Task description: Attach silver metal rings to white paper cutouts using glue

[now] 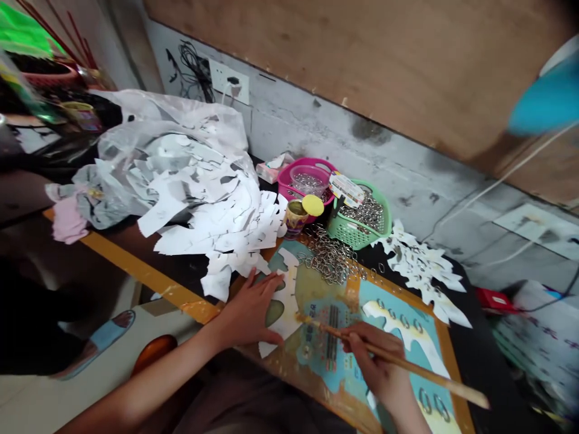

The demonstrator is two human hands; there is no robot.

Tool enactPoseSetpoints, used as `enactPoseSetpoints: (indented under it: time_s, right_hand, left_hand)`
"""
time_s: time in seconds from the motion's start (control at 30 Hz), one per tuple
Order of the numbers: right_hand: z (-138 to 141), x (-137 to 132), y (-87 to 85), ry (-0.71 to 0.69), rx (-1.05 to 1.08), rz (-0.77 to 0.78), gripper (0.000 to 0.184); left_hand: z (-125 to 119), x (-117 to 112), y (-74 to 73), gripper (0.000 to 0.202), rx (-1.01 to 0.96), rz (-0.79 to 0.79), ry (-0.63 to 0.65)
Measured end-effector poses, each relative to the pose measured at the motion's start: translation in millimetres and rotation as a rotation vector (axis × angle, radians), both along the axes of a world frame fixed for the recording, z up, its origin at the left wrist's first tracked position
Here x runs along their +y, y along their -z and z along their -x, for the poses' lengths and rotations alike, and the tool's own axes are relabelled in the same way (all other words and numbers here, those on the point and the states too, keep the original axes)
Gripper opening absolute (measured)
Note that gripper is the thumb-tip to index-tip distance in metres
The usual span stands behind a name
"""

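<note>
My left hand (248, 307) lies with fingers spread on a white cut-out piece (288, 295) with a scalloped edge, pressing it to the work board. In my right hand (384, 361) is a long wooden brush (420, 363), gripped near its tip end. The brush tip touches or hovers just by the white piece's right edge; I cannot tell which. Yellowish smears mark the board there. To the right, another white cut-out (409, 325) carries several oval metal rings on yellowish patches. Loose metal rings (332, 256) lie heaped beyond the piece under my left hand.
A big pile of white cut pieces (217, 211) spills from a plastic bag at left. Behind stand an open tin (296, 218), a pink basket (286, 176) and a green basket (348, 232) with rings. More cut-outs (420, 265) lie right. A person's slippered foot (106, 337) shows at left.
</note>
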State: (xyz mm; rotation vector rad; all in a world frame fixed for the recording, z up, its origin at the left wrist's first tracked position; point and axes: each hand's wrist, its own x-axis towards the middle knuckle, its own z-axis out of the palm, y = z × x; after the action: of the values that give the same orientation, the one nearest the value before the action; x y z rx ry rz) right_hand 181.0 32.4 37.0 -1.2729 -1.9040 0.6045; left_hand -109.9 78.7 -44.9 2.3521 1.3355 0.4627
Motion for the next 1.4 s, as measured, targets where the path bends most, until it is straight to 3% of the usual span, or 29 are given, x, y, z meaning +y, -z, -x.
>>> enactPoseSetpoints:
  time_s: [0.07,0.2,0.37,0.67,0.8,1.07,1.17,1.23,1.33,1.4]
  right_hand:
    - [-0.5,-0.5,1.4,0.051,-0.001,-0.027,0.023]
    - [5.7,0.5,0.6,-0.077,-0.021,-0.05,0.022]
    - [16.0,2.2,0.8,-0.02,0.009,-0.101,0.02]
    - [16.6,6.1,3.4,-0.128,-0.045,-0.104,0.018]
    - [20.6,0.1,6.4,-0.018,-0.008,-0.112,0.018]
    - [1.0,-6.4,4.5,-0.007,-0.015,0.001,0.024]
    - [-8.1,0.1,-2.6,-0.038,-0.071,-0.026,0.022]
    - [-11.3,8.5,-13.2,0.06,-0.059,-0.068,0.02]
    - [-6.1,30.8,-38.9,0.245,0.131,-0.192,0.017]
    - [6.3,54.1,-58.3,0.287,0.208,-0.304,0.017]
  left_hand:
    - [-0.2,-0.5,0.1,0.127,-0.01,0.007,0.005]
    - [-0.2,-0.5,1.9,0.125,-0.018,0.0,-0.006]
    - [-0.8,0.3,0.0,0.119,-0.014,0.002,0.001]
    - [-0.7,0.5,1.1,0.122,-0.016,0.013,0.005]
    - [-1.1,-0.5,-1.0,0.121,-0.013,0.007,-0.005]
    - [-0.9,0.0,-0.7,0.121,-0.003,0.009,-0.005]
    - [-0.4,0.1,1.4,0.124,-0.005,-0.002,0.002]
    - [-0.2,0.2,2.1,0.125,-0.012,-0.004,0.003]
    - [0.0,0.2,2.6,0.119,-0.027,-0.005,0.004]
    - [0.4,0.1,3.2,0.117,-0.031,-0.01,0.003]
